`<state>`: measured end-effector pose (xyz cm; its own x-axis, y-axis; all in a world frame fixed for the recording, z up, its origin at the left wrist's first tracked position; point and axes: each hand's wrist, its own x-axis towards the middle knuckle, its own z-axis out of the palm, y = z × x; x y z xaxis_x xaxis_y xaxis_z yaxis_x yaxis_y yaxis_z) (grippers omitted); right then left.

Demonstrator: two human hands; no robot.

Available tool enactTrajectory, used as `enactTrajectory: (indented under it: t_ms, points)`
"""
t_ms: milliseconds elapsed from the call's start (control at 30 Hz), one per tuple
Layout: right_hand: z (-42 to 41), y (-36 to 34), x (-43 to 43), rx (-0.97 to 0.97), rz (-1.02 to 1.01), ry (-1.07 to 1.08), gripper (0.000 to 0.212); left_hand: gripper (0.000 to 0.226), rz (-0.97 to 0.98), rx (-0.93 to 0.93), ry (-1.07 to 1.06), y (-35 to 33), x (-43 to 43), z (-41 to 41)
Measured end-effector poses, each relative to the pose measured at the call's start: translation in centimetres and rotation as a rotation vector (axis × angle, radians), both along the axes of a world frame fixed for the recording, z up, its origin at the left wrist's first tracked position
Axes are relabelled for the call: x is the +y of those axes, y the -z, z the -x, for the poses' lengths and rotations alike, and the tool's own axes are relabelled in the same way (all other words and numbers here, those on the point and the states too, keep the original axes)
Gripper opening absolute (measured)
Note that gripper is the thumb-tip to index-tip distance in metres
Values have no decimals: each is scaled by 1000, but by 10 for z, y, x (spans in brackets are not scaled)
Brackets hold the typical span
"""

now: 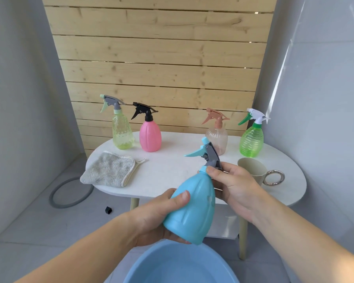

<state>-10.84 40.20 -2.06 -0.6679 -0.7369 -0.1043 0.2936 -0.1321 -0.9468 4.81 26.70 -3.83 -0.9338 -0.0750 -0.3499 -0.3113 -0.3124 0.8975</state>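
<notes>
Both hands (157, 217) round tilted blue spray bottle (192, 209), seemingly above basin (172, 266)

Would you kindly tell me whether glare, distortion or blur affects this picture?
Head view: glare streaks down the glossy panel at right. Head view: the wide-angle lens leans the edges of the wooden slat wall inward and stretches the forearms. Head view: soft, even light; the blue spray bottle in the left hand and right hand looks sharp.

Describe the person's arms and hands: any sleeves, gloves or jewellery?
The left forearm and right forearm are bare, with no sleeve in view. The left hand and right hand wear no gloves; no ring, watch or bracelet shows. Visible nails look short and unpainted.
</notes>
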Motion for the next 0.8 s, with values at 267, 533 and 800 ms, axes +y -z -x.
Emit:
enactTrajectory:
  t_ms: [267, 533, 800]
  points:
    - [0, 1, -1, 16, 7, 36, 20, 70, -68, -5, -48, 5, -3, -2]
    - [4, 2, -2, 17, -6, 43, 23, 67, -9, -47, 6, 8, -5, -3]
    - [10, 1, -23, 61, -16, 141, 17, 74, 38, -84, -70, 16, -7, -6]
